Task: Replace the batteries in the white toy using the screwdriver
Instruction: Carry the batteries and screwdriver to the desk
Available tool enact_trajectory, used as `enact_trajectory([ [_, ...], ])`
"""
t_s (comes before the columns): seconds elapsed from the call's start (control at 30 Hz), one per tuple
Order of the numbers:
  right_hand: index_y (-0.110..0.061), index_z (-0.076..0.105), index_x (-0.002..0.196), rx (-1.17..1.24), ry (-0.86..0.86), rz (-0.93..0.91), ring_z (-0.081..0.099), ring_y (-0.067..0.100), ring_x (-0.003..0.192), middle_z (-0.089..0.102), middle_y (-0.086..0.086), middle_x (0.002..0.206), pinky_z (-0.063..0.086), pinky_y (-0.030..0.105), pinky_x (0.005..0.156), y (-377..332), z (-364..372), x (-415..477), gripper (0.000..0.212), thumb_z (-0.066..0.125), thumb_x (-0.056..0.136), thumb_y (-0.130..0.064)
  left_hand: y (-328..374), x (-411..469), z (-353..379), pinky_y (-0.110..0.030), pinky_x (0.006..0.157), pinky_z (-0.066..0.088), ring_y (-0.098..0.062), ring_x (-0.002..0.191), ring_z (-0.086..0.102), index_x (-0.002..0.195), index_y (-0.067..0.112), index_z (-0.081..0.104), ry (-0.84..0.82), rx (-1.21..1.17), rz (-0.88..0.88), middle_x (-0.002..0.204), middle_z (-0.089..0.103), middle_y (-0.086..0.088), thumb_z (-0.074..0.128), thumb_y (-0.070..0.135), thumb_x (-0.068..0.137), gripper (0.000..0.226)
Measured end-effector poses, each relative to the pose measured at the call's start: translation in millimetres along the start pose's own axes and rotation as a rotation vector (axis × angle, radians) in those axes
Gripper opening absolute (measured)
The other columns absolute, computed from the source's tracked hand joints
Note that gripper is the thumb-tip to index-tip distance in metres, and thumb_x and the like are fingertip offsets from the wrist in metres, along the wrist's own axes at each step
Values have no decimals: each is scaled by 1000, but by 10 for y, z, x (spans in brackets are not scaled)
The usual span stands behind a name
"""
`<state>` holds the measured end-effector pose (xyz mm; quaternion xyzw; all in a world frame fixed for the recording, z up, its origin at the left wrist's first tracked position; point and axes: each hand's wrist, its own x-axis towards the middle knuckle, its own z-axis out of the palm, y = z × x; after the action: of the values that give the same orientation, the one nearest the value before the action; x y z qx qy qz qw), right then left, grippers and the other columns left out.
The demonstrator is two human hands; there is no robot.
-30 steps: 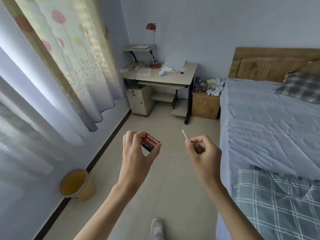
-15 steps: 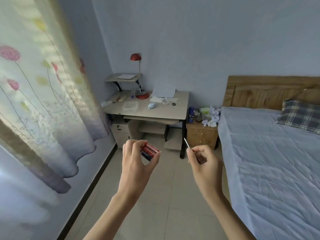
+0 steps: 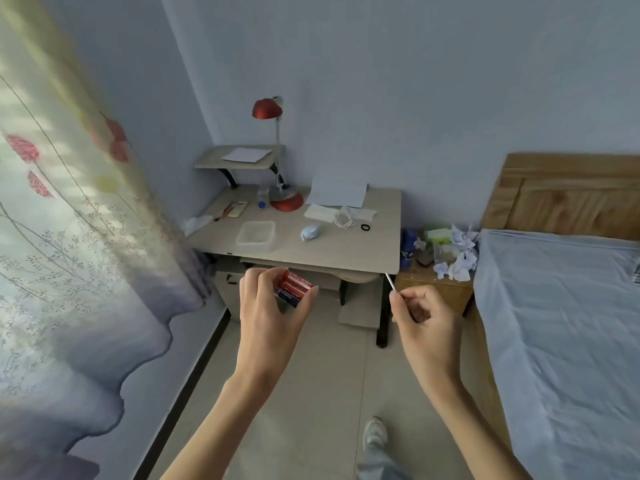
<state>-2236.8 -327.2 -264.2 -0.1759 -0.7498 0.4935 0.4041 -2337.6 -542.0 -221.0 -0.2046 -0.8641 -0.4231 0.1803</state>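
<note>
Batteries (image 3: 294,287), red and dark blue, sit pinched between the thumb and curled fingers of our left hand (image 3: 270,306). Just beside it, our right hand (image 3: 426,317) pinches the thin screwdriver (image 3: 390,283), shaft pointing up and away. Beyond both hands stands the desk (image 3: 329,254). On it, ahead of the left hand, lies a small pale rounded thing we take for the white toy (image 3: 311,232), near a clear tub (image 3: 255,233). We should grip firmly on approach, then set the batteries beside the toy.
</note>
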Motion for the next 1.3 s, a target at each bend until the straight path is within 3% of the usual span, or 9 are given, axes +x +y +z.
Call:
enact_trajectory([
  [0.17,-11,71,97,-5,-15,-3,71,15,71,73,-5,79,61,45,64,458,628,1118,9,79,96,-14,-259,1111,543,-5,98,34,-9,111,47,127,16,62,-14,73,-6,115,48,11,82,45,91,50],
  [0.33,-10,72,94,-57,-13,-42,70,11,71,72,-8,75,55,30,57,647,1122,2081,8,80,94,-14,-438,2109,992,-20,95,43,-13,108,49,127,17,62,-5,79,-14,115,49,9,82,43,92,48],
  [0.43,-9,73,94,-74,-16,-42,69,13,70,71,-8,73,53,25,55,751,1355,2456,8,81,94,-10,-614,2516,1209,-19,93,42,-12,109,49,126,19,60,-3,56,-49,115,49,10,82,43,92,47],
  [0.67,-9,73,90,-102,42,72,66,19,65,70,-3,69,51,30,56,1177,1998,3061,11,84,92,-6,-1207,3441,1749,-24,93,45,-14,107,51,124,19,60,-63,17,-49,112,48,11,82,43,92,46],
  [0.73,-10,73,90,-107,64,104,66,17,65,70,-4,68,52,30,56,1301,2197,3214,11,83,91,-7,-1389,3723,1918,-21,94,44,-14,106,50,122,19,60,-88,-7,-38,111,48,11,81,43,92,43],
  [0.83,-8,74,92,-151,106,153,68,7,69,71,-8,73,51,15,59,1484,2513,3451,8,82,92,-8,-1714,4156,2188,-12,94,40,-12,106,49,123,19,60,-160,-41,9,111,48,11,82,41,92,44],
  [0.97,-9,73,93,-208,201,211,69,2,72,72,-9,77,51,10,61,1725,2861,3716,9,81,93,-7,-2188,4637,2609,-9,96,38,-12,105,49,126,15,61,-228,-58,62,112,47,10,84,38,91,48],
  [1.17,-14,71,92,-289,316,367,69,13,69,72,-9,73,55,24,60,2158,3215,3832,9,80,95,-12,-2948,5089,3436,-23,95,43,-16,104,50,122,10,63,-353,-58,85,111,53,2,86,37,89,49],
  [1.3,-16,71,91,-360,288,443,68,14,69,70,-9,70,55,26,59,2616,3443,3835,10,79,96,-13,-3394,5209,4056,-20,92,40,-17,100,49,118,7,63,-413,-72,78,109,53,-1,88,34,89,47],
])
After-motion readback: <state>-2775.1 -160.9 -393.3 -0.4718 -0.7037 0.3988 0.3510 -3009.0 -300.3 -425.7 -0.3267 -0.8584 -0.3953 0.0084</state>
